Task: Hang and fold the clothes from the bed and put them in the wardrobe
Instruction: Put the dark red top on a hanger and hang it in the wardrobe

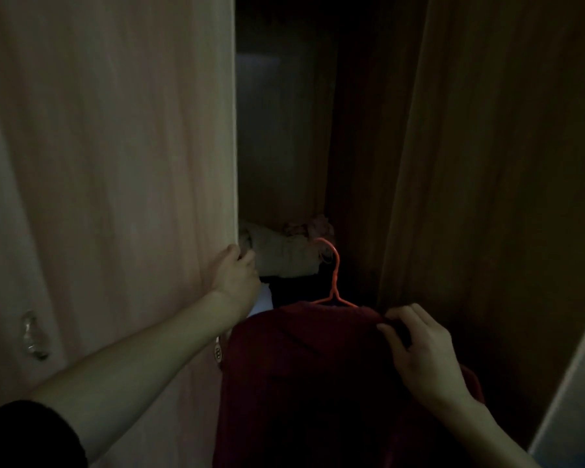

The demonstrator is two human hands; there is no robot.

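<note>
A dark red garment (304,373) hangs on an orange wire hanger (333,282) in front of the open wardrobe. My right hand (419,349) grips the garment's right shoulder over the hanger. My left hand (233,275) curls its fingers round the edge of the pale wardrobe door (115,163) at the left. The hanger's hook points up towards the dark opening of the wardrobe (284,130).
Inside the wardrobe lie light bundled clothes (281,251) on a shelf, with a pinkish item (318,224) behind them. A second, darker door (487,163) stands at the right. A shiny door handle (33,336) sits low on the left door. The scene is dim.
</note>
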